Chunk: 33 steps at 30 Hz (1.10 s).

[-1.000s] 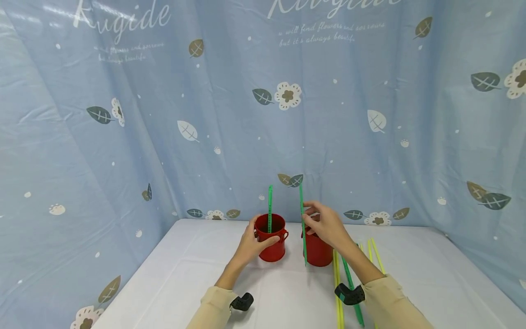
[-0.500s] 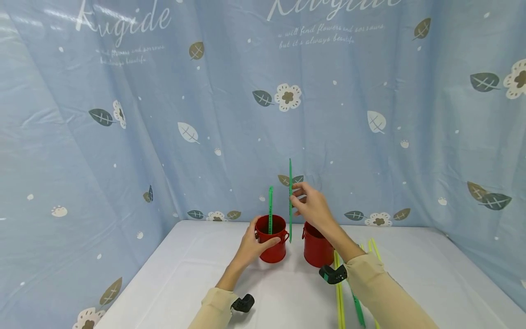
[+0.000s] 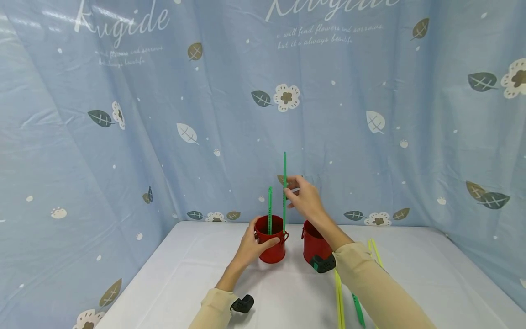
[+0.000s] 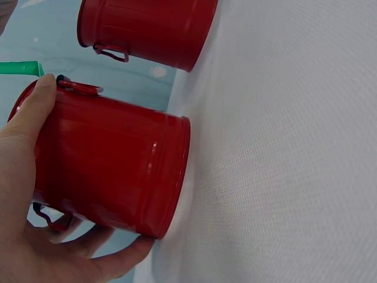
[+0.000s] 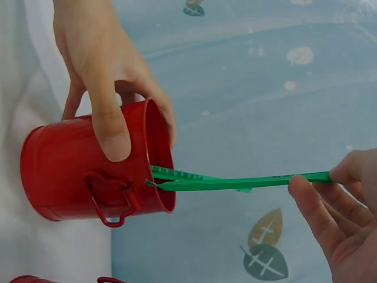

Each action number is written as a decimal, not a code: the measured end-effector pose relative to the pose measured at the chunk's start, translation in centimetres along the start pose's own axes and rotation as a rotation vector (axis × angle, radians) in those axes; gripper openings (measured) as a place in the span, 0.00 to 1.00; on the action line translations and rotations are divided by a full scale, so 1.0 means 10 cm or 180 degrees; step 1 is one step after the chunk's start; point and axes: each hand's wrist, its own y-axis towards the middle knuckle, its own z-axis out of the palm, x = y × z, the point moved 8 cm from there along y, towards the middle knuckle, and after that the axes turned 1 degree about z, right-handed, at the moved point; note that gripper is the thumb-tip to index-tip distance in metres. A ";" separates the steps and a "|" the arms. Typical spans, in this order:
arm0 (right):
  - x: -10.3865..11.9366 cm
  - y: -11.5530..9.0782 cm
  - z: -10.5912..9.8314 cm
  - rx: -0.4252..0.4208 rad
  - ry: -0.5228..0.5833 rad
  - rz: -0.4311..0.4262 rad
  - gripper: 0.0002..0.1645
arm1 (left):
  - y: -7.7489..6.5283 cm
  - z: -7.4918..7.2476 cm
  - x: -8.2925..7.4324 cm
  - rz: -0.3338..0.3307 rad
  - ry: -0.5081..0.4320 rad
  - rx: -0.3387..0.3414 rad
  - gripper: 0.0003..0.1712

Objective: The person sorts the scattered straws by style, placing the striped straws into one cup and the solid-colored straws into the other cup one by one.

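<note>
My left hand (image 3: 248,249) grips a small red metal bucket (image 3: 273,252) with side handles, thumb over the near side and fingers round the far side. Inside the bucket leans a long thin green strip (image 3: 270,210) with dark printed marks. My right hand (image 3: 306,198) pinches a second green strip (image 5: 235,184) near its upper part, holding it almost upright. In the right wrist view, this strip's lower end is right at the bucket's mouth, overlapping the strip inside.
A second red bucket (image 3: 314,246) stands to the right, partly behind my right forearm. Yellow sticks (image 3: 339,301) and another green strip (image 3: 359,311) lie on the white table (image 3: 164,292) near that arm. A blue patterned curtain (image 3: 230,114) hangs behind.
My right hand has lifted the green strip from in front of the right bucket and moved left with it to the left bucket's rim. The left hand keeps its grip.
</note>
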 end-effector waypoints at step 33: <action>-0.49 -0.10 0.45 0.0152 0.0228 0.0446 0.18 | -0.01 0.00 -0.04 -0.0019 0.0039 0.0000 0.48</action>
